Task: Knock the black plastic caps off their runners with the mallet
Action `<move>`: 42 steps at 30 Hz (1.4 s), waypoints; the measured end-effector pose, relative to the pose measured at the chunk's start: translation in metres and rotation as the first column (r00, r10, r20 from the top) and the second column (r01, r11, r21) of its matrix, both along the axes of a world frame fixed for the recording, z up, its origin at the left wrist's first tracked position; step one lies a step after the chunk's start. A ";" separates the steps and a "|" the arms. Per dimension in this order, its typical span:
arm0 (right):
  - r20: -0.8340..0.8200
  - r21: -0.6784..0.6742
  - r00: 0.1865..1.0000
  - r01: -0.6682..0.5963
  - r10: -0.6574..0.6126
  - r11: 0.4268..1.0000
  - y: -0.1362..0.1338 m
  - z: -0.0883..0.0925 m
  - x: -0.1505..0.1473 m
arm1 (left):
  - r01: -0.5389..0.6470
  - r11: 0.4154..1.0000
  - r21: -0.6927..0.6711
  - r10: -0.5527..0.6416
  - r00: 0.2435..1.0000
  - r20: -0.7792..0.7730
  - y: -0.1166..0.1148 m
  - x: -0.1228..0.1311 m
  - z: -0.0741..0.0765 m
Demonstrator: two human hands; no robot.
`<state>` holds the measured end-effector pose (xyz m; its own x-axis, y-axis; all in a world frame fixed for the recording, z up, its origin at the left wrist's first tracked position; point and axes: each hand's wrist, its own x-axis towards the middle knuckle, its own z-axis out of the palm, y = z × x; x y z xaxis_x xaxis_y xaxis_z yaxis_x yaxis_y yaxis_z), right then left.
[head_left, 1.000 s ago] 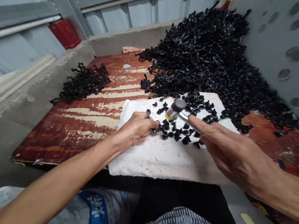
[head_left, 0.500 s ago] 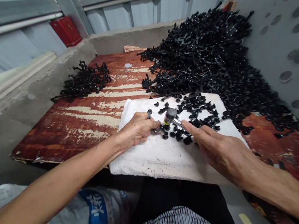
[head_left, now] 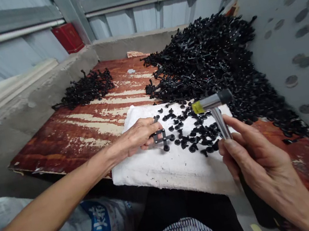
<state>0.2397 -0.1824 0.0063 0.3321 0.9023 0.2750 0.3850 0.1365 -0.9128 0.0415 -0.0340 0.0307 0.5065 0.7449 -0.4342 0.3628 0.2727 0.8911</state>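
Upon the white pad [head_left: 164, 169] a black plastic sprue [head_left: 161, 137] is pinched by the left hand [head_left: 136, 138]. The hammer [head_left: 213, 102], firmly clasped in the right hand [head_left: 255, 161], is best landed clear of that pinching grip.

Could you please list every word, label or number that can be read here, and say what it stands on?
No text reads clearly.
Sack: white characters on its blue band, folded and cut off, unreadable.
Red box: no legible marking.
Hammer: yellow band, no writing visible.

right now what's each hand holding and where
Right hand: small hammer, low on its metal shaft. Left hand: black plastic piece, by its left edge.
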 end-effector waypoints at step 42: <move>-0.207 -0.157 0.978 -0.050 0.017 0.986 -0.005 -0.023 0.013 | 0.386 0.849 0.361 -0.233 0.886 -0.401 0.008 0.018 0.000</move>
<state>0.2524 -0.1876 -0.0169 0.3349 0.9406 0.0553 0.1859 -0.0084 -0.9825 0.0590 -0.0261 0.0305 0.6251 0.7207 -0.2998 0.6554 -0.2760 0.7030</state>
